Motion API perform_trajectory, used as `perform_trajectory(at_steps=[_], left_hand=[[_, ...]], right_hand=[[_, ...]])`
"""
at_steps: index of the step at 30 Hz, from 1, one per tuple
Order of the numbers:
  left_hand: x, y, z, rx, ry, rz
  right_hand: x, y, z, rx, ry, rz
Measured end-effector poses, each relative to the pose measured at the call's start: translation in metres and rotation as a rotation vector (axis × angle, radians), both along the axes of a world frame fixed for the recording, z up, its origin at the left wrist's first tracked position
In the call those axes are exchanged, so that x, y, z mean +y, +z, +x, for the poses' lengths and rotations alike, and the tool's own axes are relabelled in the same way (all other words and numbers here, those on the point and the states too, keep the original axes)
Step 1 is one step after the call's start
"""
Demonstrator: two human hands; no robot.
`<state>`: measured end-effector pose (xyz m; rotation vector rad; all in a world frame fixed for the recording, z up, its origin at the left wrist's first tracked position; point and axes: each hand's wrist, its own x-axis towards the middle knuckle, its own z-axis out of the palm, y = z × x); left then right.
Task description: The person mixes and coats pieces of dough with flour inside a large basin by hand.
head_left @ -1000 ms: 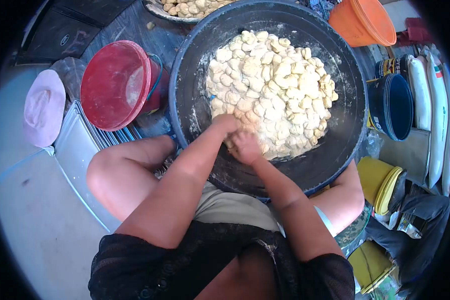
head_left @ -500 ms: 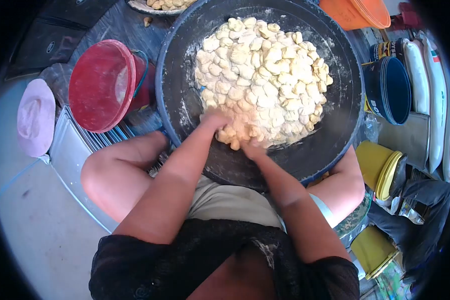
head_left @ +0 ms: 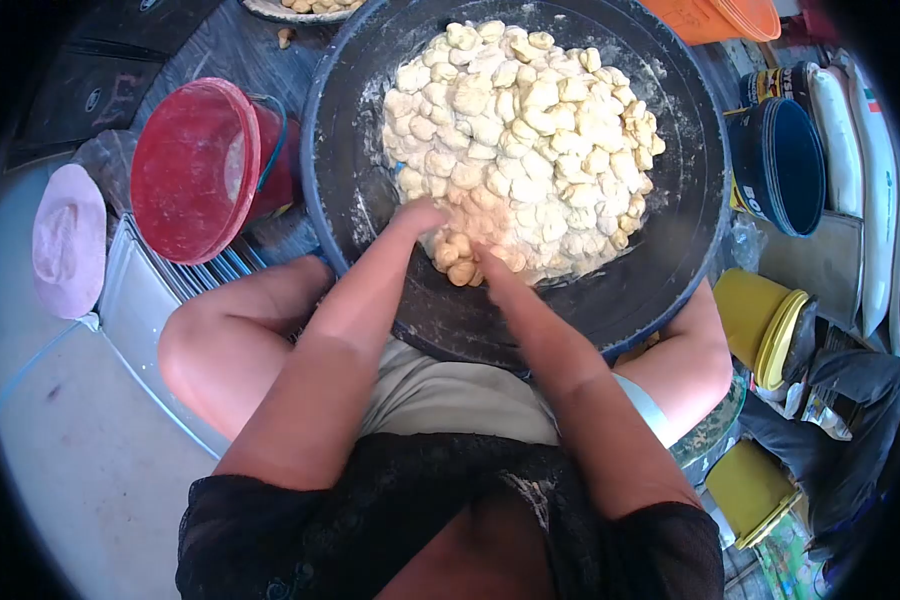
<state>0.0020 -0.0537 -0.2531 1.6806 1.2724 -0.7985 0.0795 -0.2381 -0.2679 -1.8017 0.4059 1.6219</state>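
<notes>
A wide black tub (head_left: 660,285) in front of me holds a large heap of pale, flour-dusted lumps that look like dough pieces (head_left: 530,130). My left hand (head_left: 422,216) touches the near left edge of the heap, its fingers smeared by motion. Close to its right, my right hand (head_left: 492,266) reaches in among the lumps, and its fingers are mostly hidden. Between the two hands lies a small cluster of browner lumps (head_left: 457,258). Whether either hand grips a lump does not show. The tub rests against my bent legs.
A red bucket (head_left: 192,170) stands left of the tub, with a pink hat (head_left: 70,240) beyond it. On the right are a dark blue bucket (head_left: 798,165), yellow buckets (head_left: 755,315) and white sacks (head_left: 875,200). An orange container (head_left: 715,18) stands behind the tub.
Both hands have moved slightly up and left in the view, staying at the heap's near edge. The browner lumps between them show more clearly. The whole view has shifted a little.
</notes>
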Motion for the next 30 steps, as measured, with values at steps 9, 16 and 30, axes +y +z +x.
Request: perform_trajectory(at_steps=[9, 16, 30], left_hand=[[-0.019, -0.138, -0.019, -0.063, 0.68, -0.031], [-0.019, -0.096, -0.013, -0.217, 0.386, -0.455], [-0.054, -0.049, 0.0, -0.234, 0.908, -0.94]], right_hand=[[-0.013, -0.005, -0.005, 0.437, -0.888, 0.139], [0.006, -0.059, -0.019, 0.172, -0.846, 0.27], [-0.009, 0.002, 0.01, 0.467, -0.817, 0.275]])
